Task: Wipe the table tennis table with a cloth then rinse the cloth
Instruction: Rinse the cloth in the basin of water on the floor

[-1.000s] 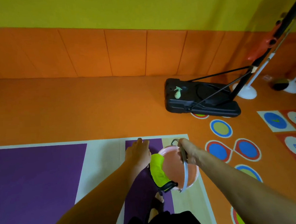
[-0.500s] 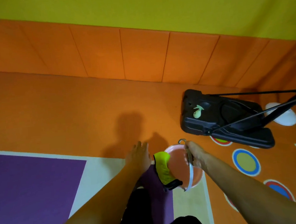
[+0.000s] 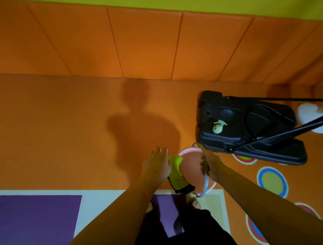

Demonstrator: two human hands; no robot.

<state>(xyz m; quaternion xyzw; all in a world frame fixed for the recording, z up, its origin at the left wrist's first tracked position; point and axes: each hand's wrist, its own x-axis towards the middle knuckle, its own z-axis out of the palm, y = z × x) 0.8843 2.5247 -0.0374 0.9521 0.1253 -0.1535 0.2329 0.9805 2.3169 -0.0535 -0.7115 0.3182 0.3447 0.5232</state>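
Pale wire handle (image 3: 206, 184) gripped in the right hand (image 3: 210, 164), which carries a pink bucket (image 3: 190, 156) above the orange floor (image 3: 61, 129). The left hand (image 3: 157, 165), fingers straight, presses a yellow-green cloth (image 3: 176, 171) with black edging against the rim. The cloth drapes over the bucket's near-left edge, long axis running toward the person; its underside is hidden. A black stand base (image 3: 249, 127) sits just beyond.

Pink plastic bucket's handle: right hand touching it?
Touching. The head view shows the right hand with fingers curled round the pale handle of the pink plastic bucket.
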